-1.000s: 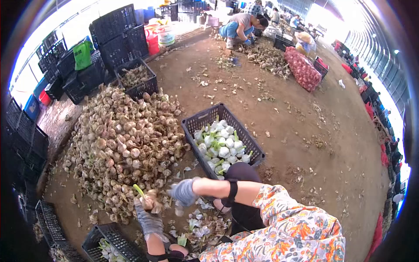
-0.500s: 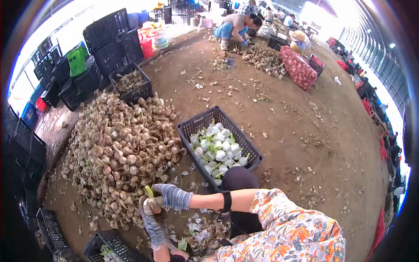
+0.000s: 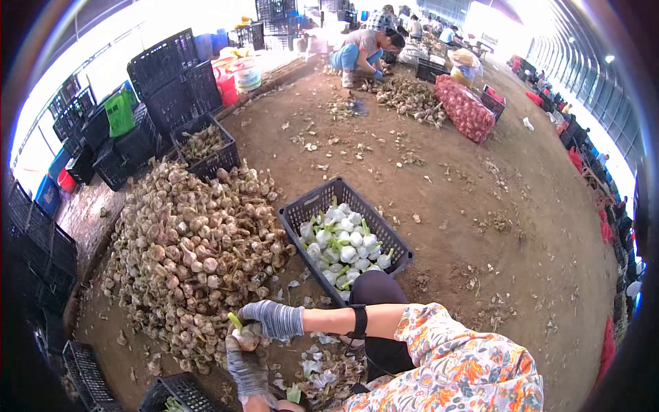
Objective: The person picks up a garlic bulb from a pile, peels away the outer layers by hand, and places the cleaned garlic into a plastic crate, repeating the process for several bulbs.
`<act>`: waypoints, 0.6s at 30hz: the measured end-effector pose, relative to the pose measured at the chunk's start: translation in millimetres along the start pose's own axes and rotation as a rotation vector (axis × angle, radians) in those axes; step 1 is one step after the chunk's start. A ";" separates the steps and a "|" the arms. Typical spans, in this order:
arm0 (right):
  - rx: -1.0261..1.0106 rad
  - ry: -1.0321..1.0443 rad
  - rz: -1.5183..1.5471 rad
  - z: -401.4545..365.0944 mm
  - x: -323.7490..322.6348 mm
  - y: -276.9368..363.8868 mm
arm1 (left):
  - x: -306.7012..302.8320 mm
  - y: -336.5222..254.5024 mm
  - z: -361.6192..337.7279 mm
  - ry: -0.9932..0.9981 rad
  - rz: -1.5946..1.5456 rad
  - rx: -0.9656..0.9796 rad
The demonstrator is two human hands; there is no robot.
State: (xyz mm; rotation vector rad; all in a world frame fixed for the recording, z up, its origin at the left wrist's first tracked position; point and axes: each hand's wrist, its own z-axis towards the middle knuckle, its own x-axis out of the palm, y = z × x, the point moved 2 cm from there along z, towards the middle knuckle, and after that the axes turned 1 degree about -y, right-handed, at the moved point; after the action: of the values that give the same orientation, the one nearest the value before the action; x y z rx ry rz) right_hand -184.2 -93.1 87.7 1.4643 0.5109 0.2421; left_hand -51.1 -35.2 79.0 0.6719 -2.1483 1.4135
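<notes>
A garlic bulb [image 3: 246, 338] with a short green stem is held between my two gloved hands, near the front edge of a big pile of unpeeled garlic [image 3: 199, 254]. My left hand [image 3: 246, 371], in a grey knit glove, has its fingers wrapped around the bulb from below. From the upper side, my right hand [image 3: 273, 318] grips the same bulb, its fingertips by the stem. Beyond my knee stands a black plastic crate [image 3: 307, 205] holding white peeled garlic [image 3: 350, 237]. Loose peelings [image 3: 322, 374] lie on the ground beside my hands.
Black crates [image 3: 175, 69] are stacked at the back left, and more crates [image 3: 180, 395] sit at the lower left. A crouching person [image 3: 360, 51] works by another garlic heap [image 3: 412, 99]. Near that heap lies a red mesh sack [image 3: 465, 106].
The view has tilted slightly, so the scene sits a little lower. Both hands still hold the garlic bulb, and more of the bulb shows between them.
</notes>
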 end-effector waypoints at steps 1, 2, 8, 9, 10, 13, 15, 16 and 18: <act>-0.023 0.018 0.044 2.2 0.8 -2.7 | 5.0 -0.5 0.6 -0.066 0.007 -0.007; -0.022 0.018 0.044 0.3 0.4 -6.5 | 7.0 -1.4 -0.2 -0.133 0.014 -0.015; 0.099 0.179 0.193 -5.5 -17.8 24.7 | 6.0 -17.3 -9.7 0.135 -0.061 -0.283; 0.100 0.177 0.188 -4.0 -18.9 22.8 | 9.8 -17.3 -8.6 0.140 -0.063 -0.284; 0.064 0.154 0.142 -1.7 -18.4 19.6 | 10.8 -17.8 -7.0 -0.040 0.029 -0.252; -0.027 -0.005 -0.043 -5.8 -12.5 18.0 | -26.3 2.6 23.7 -0.123 0.165 -0.142; -0.089 -0.056 -0.169 -4.0 -3.8 9.8 | -35.3 4.7 32.5 -0.133 0.210 0.078; -0.034 -0.001 -0.044 -1.6 -0.8 6.6 | -37.0 2.0 33.1 -0.144 0.255 0.170; -0.020 -0.039 -0.054 -1.4 3.0 5.6 | -48.2 4.0 45.5 -0.161 0.431 0.334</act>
State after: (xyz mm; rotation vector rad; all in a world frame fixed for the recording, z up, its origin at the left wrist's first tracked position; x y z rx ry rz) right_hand -181.5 -89.9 92.6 1.4310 0.5149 0.1750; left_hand -22.3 -69.4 29.8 0.4632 -2.2979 2.0397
